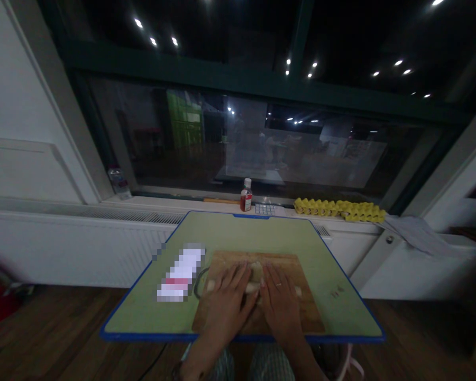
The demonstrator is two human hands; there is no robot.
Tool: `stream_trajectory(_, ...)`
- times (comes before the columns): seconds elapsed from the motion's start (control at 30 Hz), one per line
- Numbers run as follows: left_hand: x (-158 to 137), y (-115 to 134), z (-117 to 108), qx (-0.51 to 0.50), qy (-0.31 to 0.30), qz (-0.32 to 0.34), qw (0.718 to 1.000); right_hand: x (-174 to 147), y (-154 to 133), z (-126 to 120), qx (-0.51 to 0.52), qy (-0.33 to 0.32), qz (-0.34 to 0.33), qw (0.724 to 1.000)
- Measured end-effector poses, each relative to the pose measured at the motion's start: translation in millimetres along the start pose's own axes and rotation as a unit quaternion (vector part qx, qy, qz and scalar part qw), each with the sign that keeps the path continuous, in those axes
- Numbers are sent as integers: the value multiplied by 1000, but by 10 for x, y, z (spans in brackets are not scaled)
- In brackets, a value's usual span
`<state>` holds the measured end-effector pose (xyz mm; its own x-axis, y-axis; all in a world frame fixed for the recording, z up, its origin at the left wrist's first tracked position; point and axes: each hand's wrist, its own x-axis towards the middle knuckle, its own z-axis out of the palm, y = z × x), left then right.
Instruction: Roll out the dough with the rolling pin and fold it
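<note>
A wooden cutting board [309,312] lies on the table in front of me. Across it runs a pale rolling pin [253,287], its two ends showing past my hands. Flattened pale dough [256,271] shows between the hands, at the far side of the pin. My left hand [230,291] lies over the left part of the pin, fingers stretched forward. Over the right part rests my right hand [278,296], also flat with fingers extended and a ring on one finger. Both palms hide much of the pin and dough.
The green table [222,230] has a blue edge. A pixelated white and pink patch [180,278] is left of the board. Along the windowsill stand a small red-labelled bottle [246,196], yellow egg cartons [339,208], a grey cloth [416,233] and a clear bottle [119,183].
</note>
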<state>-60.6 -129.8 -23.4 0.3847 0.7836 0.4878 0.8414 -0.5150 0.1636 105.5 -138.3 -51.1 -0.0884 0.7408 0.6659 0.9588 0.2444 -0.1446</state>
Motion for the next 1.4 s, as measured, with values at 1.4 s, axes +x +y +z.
stream_trajectory(1.4, 174, 81, -102, -16, 17, -47, 999, 81, 66, 24, -48, -14, 49, 998)
